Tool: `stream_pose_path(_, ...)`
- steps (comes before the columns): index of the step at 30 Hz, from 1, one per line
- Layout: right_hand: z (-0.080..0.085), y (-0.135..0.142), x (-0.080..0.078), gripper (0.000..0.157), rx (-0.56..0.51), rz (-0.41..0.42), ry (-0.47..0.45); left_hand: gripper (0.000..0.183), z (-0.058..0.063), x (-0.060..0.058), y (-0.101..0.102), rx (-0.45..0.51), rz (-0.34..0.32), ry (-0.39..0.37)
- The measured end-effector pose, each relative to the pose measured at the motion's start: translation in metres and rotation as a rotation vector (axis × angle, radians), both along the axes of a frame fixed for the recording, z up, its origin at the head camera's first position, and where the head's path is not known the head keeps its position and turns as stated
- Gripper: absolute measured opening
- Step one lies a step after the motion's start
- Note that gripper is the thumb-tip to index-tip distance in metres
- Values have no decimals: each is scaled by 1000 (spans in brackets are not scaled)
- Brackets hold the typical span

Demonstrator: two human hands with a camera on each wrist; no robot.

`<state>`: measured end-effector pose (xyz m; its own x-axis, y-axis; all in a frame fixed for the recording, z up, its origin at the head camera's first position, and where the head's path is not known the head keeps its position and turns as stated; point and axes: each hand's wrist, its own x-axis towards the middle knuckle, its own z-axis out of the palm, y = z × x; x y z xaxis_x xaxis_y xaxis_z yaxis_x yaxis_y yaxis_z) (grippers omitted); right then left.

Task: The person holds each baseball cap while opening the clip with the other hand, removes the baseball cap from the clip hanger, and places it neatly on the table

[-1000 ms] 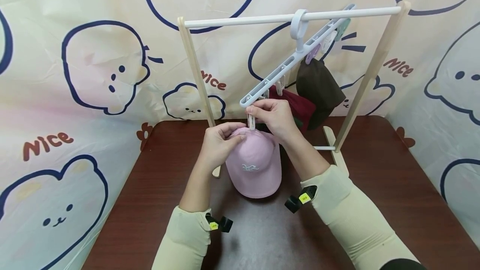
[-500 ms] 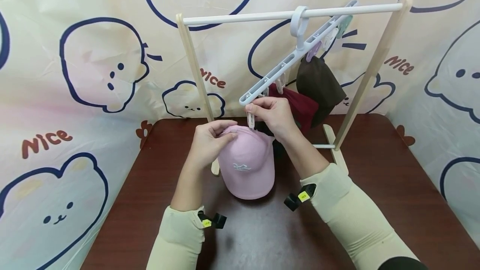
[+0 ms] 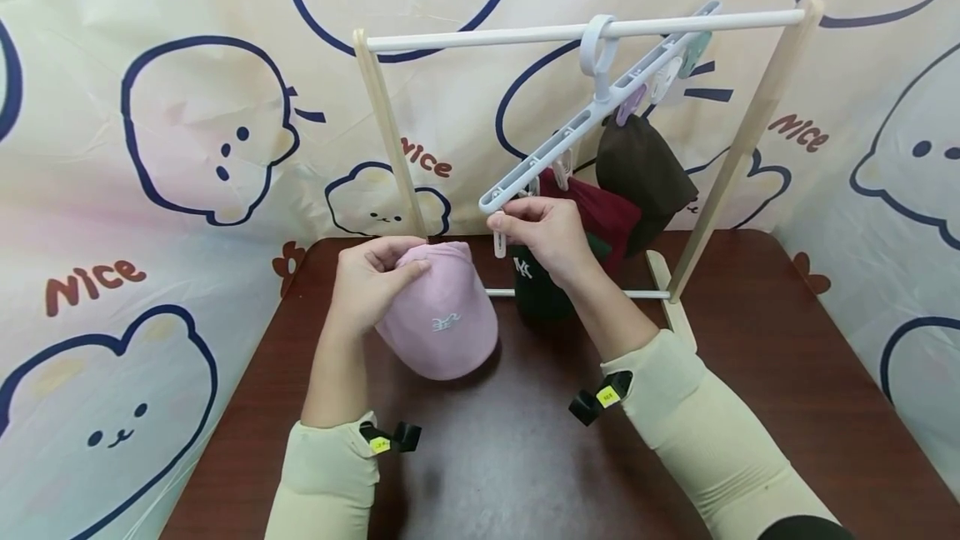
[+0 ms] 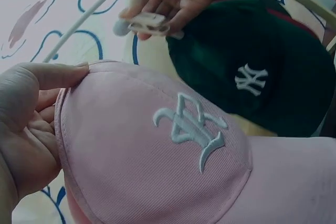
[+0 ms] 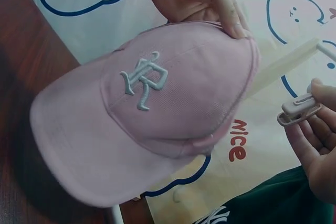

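A pink baseball cap with pale embroidery hangs brim-down from my left hand, whose thumb and fingers pinch its back edge. To its right, my right hand pinches a pale clothespin at the near end of the blue-grey clip hanger. In the right wrist view the clothespin has no fabric in it, and the cap is apart from it. Just behind my right hand hangs a dark green cap with white lettering, partly hidden by that hand in the head view.
The hanger hooks over the white bar of a wooden-sided rack. Farther along it hang a dark red cap and a dark brown cap. Other clips line its far end. A brown table lies below, a patterned cloth behind.
My left hand has drawn the pink cap left and away from the clothespin, uncovering the green cap. My right hand has stayed at the clothespin.
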<state>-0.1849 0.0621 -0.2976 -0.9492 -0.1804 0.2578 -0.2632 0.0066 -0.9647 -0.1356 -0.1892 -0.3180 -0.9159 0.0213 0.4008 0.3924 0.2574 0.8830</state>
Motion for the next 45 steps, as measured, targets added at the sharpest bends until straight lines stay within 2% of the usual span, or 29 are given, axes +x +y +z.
stream_pose_path(9,0,0,-1,36,91,-16,41,28,0,-3,-25,17,168,-67)
stream_pose_path(14,0,0,-1,37,99,-25,39,32,-5,-2,-44,43,227,-118)
stream_pose_path(20,-1,2,1,31,98,-29,49,31,-11,-2,-70,145,316,-205)
stream_pose_path(25,-3,4,1,31,86,-27,82,31,-16,-14,-86,228,395,-298)
stream_pose_path(29,-5,5,1,31,88,-28,93,28,-25,-33,-95,404,431,-314)
stream_pose_path(33,-5,4,2,30,94,-25,91,27,-36,-53,-104,656,492,-298)
stream_pose_path(36,-5,3,3,29,100,-21,92,32,-43,-64,-110,810,542,-299)
stream_pose_path(41,-6,1,2,28,102,-18,93,45,-55,-76,-120,988,619,-300)
stream_pose_path(45,-10,0,2,28,101,-12,79,51,-73,-81,-129,1164,662,-294)
